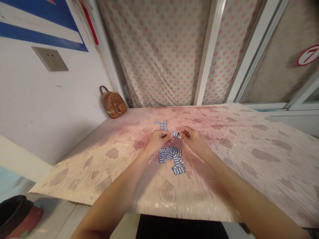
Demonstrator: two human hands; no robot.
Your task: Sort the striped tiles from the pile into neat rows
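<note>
Between my two hands is a short strip of small blue-edged white rectangular pieces (175, 134), a little above the table or on it; I cannot tell which. My left hand (159, 139) pinches at its left end with thumb and fingers together. At the right end, the fingertips of my right hand (193, 137) are also closed on it. Nearer to me lies a loose, overlapping pile of the same blue-and-white pieces (171, 154). Beyond my left hand, more of these pieces (163, 125) lie in neat rows, partly hidden by the hand.
A patterned, shiny tablecloth (99, 166) covers the table. A small brown backpack (114, 104) stands at the back left corner by the wall. Dotted curtains (159, 53) hang behind the far edge. A dark and red bin (20, 215) is on the floor at left.
</note>
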